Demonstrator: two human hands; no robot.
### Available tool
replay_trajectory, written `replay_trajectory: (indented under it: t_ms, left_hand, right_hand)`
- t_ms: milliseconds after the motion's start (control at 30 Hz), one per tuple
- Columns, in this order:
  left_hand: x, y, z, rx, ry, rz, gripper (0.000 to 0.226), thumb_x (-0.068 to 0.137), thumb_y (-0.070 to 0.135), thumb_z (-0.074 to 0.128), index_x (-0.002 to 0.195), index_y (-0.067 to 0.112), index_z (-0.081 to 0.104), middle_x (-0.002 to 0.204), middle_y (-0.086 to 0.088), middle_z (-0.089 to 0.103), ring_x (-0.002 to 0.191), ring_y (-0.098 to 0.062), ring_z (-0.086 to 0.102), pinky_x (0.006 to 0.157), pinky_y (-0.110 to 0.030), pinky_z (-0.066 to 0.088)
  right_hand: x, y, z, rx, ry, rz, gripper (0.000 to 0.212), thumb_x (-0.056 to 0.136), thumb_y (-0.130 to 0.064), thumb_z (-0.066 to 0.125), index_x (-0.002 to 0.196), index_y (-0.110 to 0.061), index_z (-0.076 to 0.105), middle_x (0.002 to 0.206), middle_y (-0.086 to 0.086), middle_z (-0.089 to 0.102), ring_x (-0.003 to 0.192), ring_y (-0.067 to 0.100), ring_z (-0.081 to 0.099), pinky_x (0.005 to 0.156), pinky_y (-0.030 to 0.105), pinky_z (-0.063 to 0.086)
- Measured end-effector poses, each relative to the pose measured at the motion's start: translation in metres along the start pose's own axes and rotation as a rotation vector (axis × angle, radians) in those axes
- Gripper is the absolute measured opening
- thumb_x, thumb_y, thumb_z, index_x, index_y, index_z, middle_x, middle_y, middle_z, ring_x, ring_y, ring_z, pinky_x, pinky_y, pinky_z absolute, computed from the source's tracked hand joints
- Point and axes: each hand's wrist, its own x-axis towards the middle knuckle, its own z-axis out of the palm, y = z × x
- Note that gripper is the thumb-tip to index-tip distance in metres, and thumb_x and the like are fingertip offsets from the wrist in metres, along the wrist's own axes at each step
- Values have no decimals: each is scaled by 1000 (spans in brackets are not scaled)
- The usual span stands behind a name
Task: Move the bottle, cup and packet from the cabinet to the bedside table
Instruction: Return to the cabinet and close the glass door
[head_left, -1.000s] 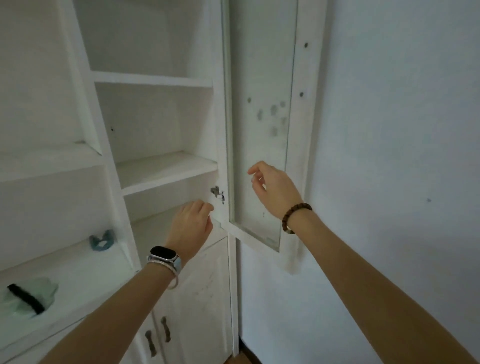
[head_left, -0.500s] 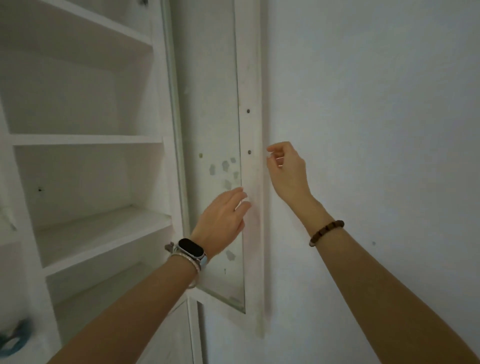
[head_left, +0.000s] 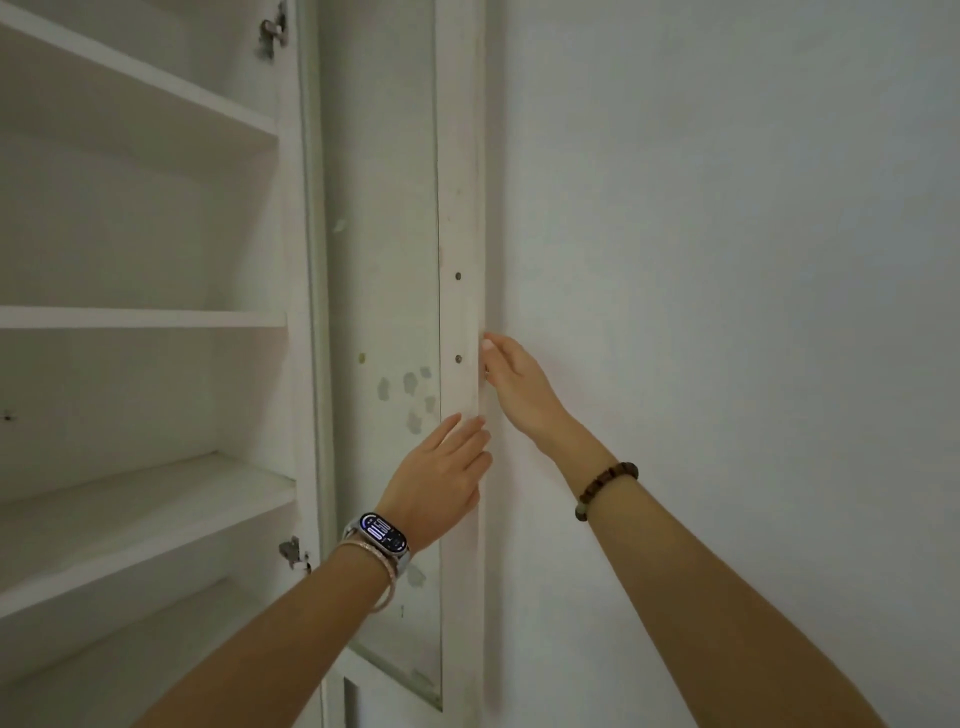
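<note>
1. Right hand (head_left: 511, 382) reaches to the outer edge of the open cabinet door (head_left: 462, 322); fingertips curl behind the painted wood stile, so it is gripping the door's edge, thumb side toward the wall.
2. Left hand (head_left: 441, 480) lies flat, fingers straight and together, palm pressed to the same stile just below the right hand, holding nothing.
3. Left wrist: oblong smartwatch (head_left: 379, 535) with lit face, plus a thin rope-like bangle (head_left: 387, 571). Right wrist: dark round-bead bracelet (head_left: 605, 488).
4. Door: narrow white frame, scuffed paint, two small round screw heads on the stile, a glass panel (head_left: 382, 312) with grey-green smudgy blotches.
5. Metal hinges (head_left: 272, 31) at the top and lower down on the cabinet side.
6. Cabinet (head_left: 145, 322): white flat board shelves, matte, slightly dusty; visible shelves are bare.
7. Bottle, cup and packet: not in view here.
8. Wall (head_left: 727, 260) on the right: plain pale plaster, smooth.
</note>
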Motion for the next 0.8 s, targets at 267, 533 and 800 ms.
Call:
replay_trajectory:
  t_ms: [267,533,800]
  left_hand:
    - [-2,-4,-3,61,-48,47,27,87,21,49,109,12,62,128,-10,57,132,-28,40,114,-45,19]
    - [-20,-11,-18,135,-43,110,24,86,16,45,102,11,62,116,-9,60,127,-30,45,116,-45,17]
    - [-55,-35,-57,213,14,201,20,84,9,48,96,11,63,105,-6,63,120,-28,52,114,-45,25]
  right_hand:
    - [1,-1,-3,35,-29,-42,48,99,-50,31,131,-24,56,127,-8,62,120,10,55,108,39,42]
    - [-7,-3,4,81,35,-217,32,104,-25,38,128,-19,58,124,-9,62,116,1,55,92,9,39]
    - [13,-17,44,275,38,-120,36,102,-26,43,136,-15,49,133,1,56,119,15,57,104,30,45]
